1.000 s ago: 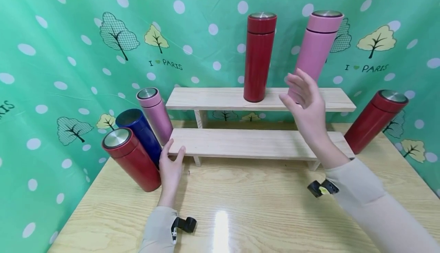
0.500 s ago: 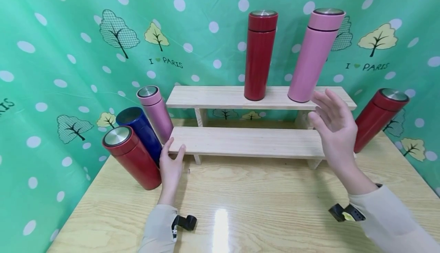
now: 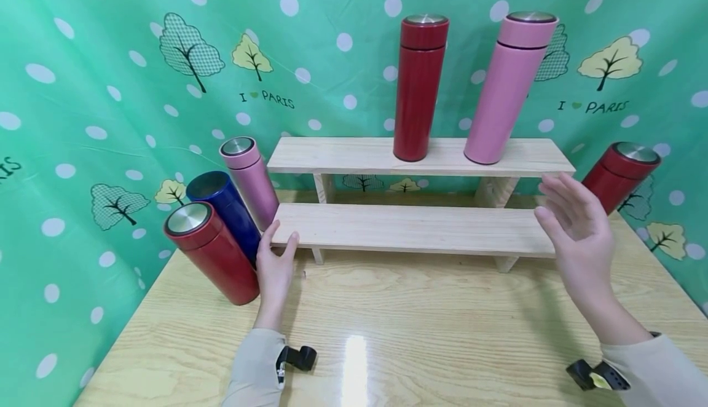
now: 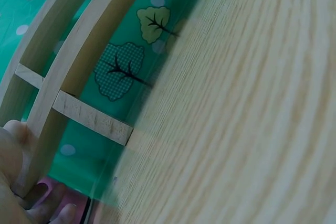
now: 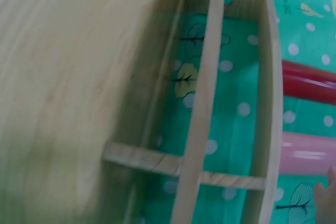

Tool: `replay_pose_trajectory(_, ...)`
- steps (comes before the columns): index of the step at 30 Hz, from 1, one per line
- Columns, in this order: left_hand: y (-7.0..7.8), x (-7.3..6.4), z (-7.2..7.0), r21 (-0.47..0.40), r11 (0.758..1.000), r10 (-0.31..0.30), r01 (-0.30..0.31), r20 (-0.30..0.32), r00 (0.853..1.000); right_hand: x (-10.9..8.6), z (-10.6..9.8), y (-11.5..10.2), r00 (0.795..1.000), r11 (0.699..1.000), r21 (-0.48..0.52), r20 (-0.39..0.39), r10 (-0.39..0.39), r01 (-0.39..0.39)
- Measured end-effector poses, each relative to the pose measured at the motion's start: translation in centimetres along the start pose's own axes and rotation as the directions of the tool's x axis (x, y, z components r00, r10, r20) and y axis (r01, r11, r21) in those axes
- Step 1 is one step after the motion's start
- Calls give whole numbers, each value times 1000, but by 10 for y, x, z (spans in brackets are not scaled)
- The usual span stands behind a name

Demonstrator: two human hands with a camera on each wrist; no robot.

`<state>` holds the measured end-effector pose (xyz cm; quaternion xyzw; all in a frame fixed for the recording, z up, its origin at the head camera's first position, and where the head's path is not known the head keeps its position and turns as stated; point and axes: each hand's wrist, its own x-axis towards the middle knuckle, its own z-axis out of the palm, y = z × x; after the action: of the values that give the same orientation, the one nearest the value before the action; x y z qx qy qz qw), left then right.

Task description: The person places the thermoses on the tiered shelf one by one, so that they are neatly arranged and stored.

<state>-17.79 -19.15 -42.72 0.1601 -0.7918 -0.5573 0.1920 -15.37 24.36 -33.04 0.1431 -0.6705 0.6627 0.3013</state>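
Observation:
A two-tier wooden shelf [image 3: 409,229] stands on the table. On its upper board are a red flask [image 3: 419,87] and a pink flask [image 3: 506,87], both upright and free. My left hand [image 3: 275,265] rests against the left end of the lower board, fingers straight, thumb on the front edge. The left wrist view shows its fingertips [image 4: 18,182] beside the shelf frame [image 4: 79,51]. My right hand [image 3: 575,225] hovers open in the air by the right end of the lower board and holds nothing. Just beyond it stands another red flask [image 3: 622,170].
Left of the shelf stand a pink flask [image 3: 251,179], a blue flask [image 3: 224,210] and a red flask [image 3: 210,253], close to my left hand. A green dotted cloth [image 3: 110,118] backs the wooden table [image 3: 409,321]. The right wrist view shows the shelf frame [image 5: 210,103].
My right hand has moved down and to the right, away from the pink flask on the upper board, to the lower board's right end. The left hand has stayed put.

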Motion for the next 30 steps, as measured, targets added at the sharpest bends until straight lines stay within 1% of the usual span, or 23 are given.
replay_pose_trajectory(5,-1,0,1,4,1000,4,-4,-1,1000,-7,-18,5,998,999,9,-29,47,-47)
replay_pose_trajectory(8,-1,0,1,7,1000,5,-5,-2,1000,-11,-28,8,995,996,-35,-63,79,-81)
replay_pose_trajectory(10,-1,0,1,8,1000,6,-6,-3,1000,-14,-35,12,994,996,-45,-79,78,-82)
replay_pose_trajectory(15,-1,0,0,4,1000,1,-1,-4,1000,-17,-51,18,992,982,-170,-106,69,-87)
replay_pose_trajectory(16,-1,0,0,3,1000,-1,1,-4,1000,-18,-54,18,991,972,-214,-112,74,-97)
replay_pose_trajectory(19,-2,0,0,4,1000,-5,5,-3,1000,-19,-62,19,990,927,-357,-123,72,-112)
replay_pose_trajectory(22,-2,0,1,5,1000,-7,7,-3,1000,-19,-70,23,988,886,-446,-132,75,-127)
replay_pose_trajectory(24,-2,0,1,4,1000,-7,7,-2,1000,-19,-75,26,986,864,-482,-139,88,-145)
replay_pose_trajectory(27,-2,0,1,2,1000,-7,7,-3,1000,-18,-84,32,977,852,-484,-170,132,-199)
replay_pose_trajectory(30,-1,0,1,3,1000,-6,6,-5,1000,-16,-93,38,962,835,-487,-206,178,-258)
